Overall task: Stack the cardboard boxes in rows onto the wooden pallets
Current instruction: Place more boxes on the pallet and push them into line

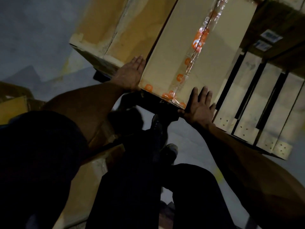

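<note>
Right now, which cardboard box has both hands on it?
The box sealed with orange-printed tape: left hand flat on its side, right hand at its near corner. The plain box beside it is untouched.

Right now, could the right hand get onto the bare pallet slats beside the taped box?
Probably yes: the right hand lies flat on the taped box at its near corner, and the pallet slats alongside look uncovered.

No text can be read anywhere. The clear tape [196, 52] running along the top of the box [166, 63] carries a row of round orange logos with a white mark inside, too blurred to make out. Two white-and-blue labels [267, 38] sit on a darker box [279, 25] at the upper right, their print too small and blurred to read.
</note>
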